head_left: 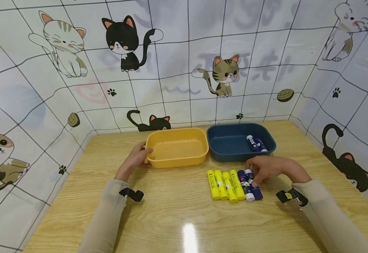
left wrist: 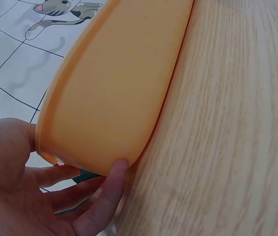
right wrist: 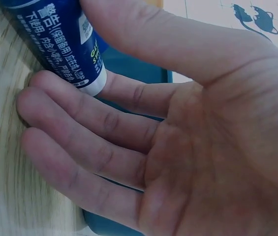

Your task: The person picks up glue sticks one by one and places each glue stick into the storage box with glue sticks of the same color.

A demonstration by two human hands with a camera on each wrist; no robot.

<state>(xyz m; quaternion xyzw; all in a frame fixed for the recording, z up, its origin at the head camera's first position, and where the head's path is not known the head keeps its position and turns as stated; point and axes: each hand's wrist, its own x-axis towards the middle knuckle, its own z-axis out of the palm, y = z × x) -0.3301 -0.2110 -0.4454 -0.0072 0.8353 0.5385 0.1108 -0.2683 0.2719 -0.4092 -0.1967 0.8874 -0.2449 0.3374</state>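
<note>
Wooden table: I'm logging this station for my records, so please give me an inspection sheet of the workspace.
Surface: wood-grain tabletop, bright glare near the front.
Job's things: four yellow sticks and two blue sticks in a row; yellow tray; dark blue tray with two more sticks inside.
Clutter: nothing seen.
Hands: left hand holds the yellow tray's left end; right hand pinches the outermost blue stick.
Cables: nothing seen.
Surroundings: cat-print sheeting behind and at both sides; black devices on both wrists.
</note>
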